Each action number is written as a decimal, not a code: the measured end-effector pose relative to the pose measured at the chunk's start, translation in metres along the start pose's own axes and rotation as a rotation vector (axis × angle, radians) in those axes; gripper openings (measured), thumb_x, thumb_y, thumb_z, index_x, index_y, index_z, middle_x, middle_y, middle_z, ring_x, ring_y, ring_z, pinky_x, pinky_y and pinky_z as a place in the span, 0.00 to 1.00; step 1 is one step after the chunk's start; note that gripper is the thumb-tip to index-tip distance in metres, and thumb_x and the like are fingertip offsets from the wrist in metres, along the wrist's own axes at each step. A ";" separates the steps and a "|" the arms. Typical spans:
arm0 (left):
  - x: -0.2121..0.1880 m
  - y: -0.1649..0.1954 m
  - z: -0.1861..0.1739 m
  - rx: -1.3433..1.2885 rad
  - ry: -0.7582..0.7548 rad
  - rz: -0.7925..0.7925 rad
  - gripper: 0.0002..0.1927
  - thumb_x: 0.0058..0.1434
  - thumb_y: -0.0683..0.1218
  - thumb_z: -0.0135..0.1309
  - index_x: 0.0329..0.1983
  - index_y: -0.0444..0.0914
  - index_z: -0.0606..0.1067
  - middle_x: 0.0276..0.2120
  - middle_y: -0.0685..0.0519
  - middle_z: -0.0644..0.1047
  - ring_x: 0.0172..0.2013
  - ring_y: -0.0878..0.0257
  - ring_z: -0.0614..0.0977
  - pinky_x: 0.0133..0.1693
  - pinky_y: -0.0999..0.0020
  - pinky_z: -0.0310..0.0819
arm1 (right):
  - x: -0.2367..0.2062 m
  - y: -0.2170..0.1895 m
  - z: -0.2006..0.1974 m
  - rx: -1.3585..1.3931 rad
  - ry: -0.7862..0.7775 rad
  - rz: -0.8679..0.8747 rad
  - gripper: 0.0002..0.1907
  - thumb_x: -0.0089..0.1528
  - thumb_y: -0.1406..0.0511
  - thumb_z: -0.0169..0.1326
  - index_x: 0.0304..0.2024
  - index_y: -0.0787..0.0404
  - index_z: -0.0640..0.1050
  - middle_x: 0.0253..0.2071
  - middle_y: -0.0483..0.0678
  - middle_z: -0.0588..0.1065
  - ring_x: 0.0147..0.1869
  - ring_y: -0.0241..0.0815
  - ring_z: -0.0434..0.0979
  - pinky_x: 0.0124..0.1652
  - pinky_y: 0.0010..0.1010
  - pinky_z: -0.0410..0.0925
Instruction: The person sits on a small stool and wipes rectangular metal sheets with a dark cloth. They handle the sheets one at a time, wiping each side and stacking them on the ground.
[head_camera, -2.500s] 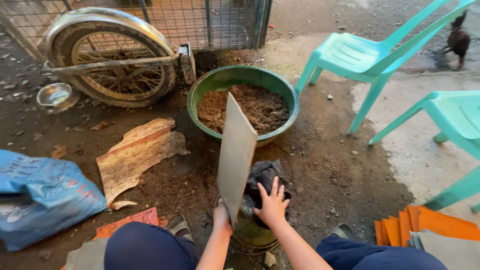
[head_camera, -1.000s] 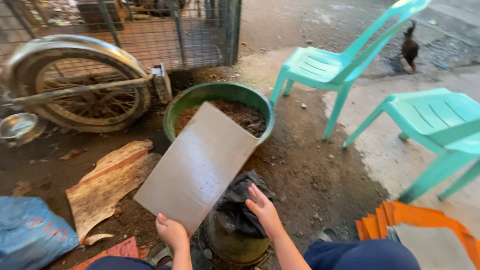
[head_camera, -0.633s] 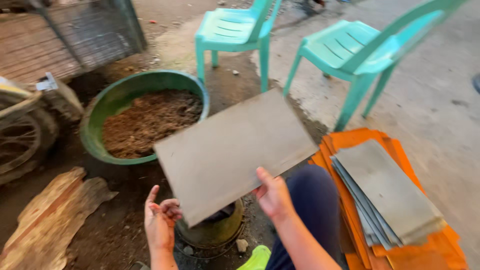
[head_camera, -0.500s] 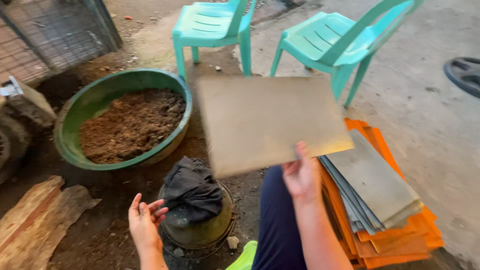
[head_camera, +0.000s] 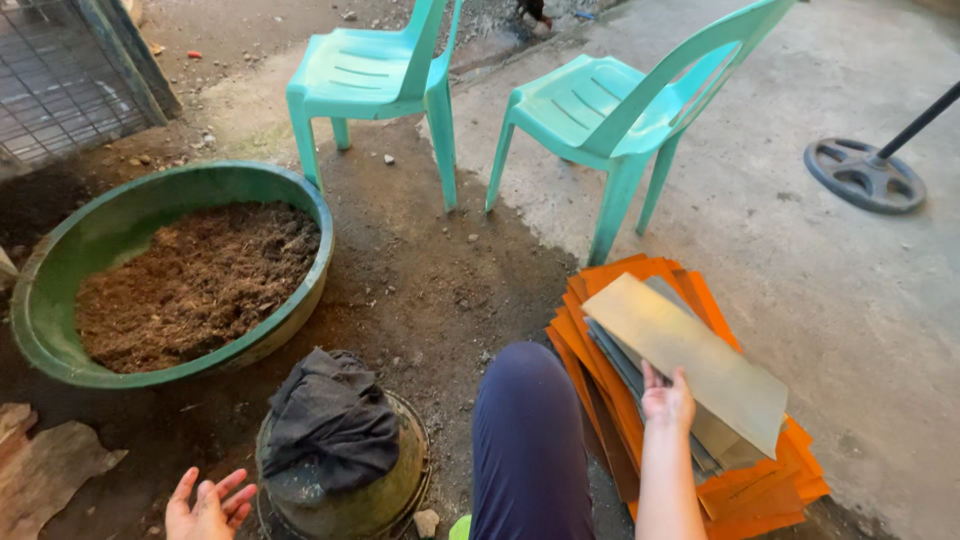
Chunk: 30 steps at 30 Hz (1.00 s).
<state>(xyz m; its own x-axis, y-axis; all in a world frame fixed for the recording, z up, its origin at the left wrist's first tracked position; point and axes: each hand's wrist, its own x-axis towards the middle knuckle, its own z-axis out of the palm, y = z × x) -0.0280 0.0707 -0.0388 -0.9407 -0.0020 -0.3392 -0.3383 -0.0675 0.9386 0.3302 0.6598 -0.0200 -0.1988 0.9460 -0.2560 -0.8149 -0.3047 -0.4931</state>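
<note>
Grey-tan flat rectangular sheet (head_camera: 700, 362) gripped at near edge by right hand (head_camera: 667, 398), fingers pinched on it, held tilted just above stack of grey sheets on orange boards (head_camera: 760, 482). Left hand (head_camera: 207, 505) empty, palm up, fingers spread, beside round metal pot (head_camera: 345, 500) topped with dark cloth (head_camera: 335, 415). Green basin of soil (head_camera: 170, 275) beyond.

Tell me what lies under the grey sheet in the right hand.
Under the grey sheet lie stacked grey sheets on orange sheets; the ground beneath is hidden.

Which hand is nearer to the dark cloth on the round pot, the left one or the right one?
Left. The left hand is open beside the pot under the dark cloth; the right hand holds a flat sheet farther away.
</note>
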 end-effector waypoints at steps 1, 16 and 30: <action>-0.003 -0.003 0.000 -0.005 -0.008 0.021 0.26 0.79 0.48 0.35 0.78 0.47 0.50 0.51 0.35 0.77 0.38 0.49 0.82 0.33 0.62 0.74 | 0.003 -0.002 -0.002 0.024 0.013 -0.010 0.21 0.71 0.59 0.46 0.66 0.55 0.67 0.66 0.51 0.71 0.66 0.58 0.75 0.53 0.54 0.73; -0.162 0.142 -0.150 -0.147 0.319 0.801 0.16 0.86 0.40 0.44 0.74 0.38 0.61 0.55 0.45 0.74 0.45 0.57 0.83 0.44 0.67 0.79 | -0.040 0.077 0.232 -0.981 -0.825 -0.007 0.17 0.70 0.63 0.49 0.60 0.62 0.73 0.55 0.50 0.78 0.55 0.44 0.80 0.52 0.37 0.73; -0.311 -0.073 -0.286 0.520 1.408 -0.785 0.37 0.55 0.62 0.65 0.57 0.31 0.73 0.60 0.36 0.72 0.64 0.35 0.66 0.59 0.42 0.59 | -0.321 0.409 0.153 -2.377 -1.651 -0.176 0.60 0.43 0.40 0.68 0.74 0.24 0.53 0.81 0.52 0.31 0.77 0.79 0.41 0.55 0.84 0.57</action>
<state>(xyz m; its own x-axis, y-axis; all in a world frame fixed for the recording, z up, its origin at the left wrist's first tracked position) 0.2962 -0.2088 -0.0202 0.0990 -0.9707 -0.2189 -0.9199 -0.1732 0.3518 -0.0224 0.2485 -0.0118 -0.9358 0.0846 -0.3423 0.1544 0.9711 -0.1821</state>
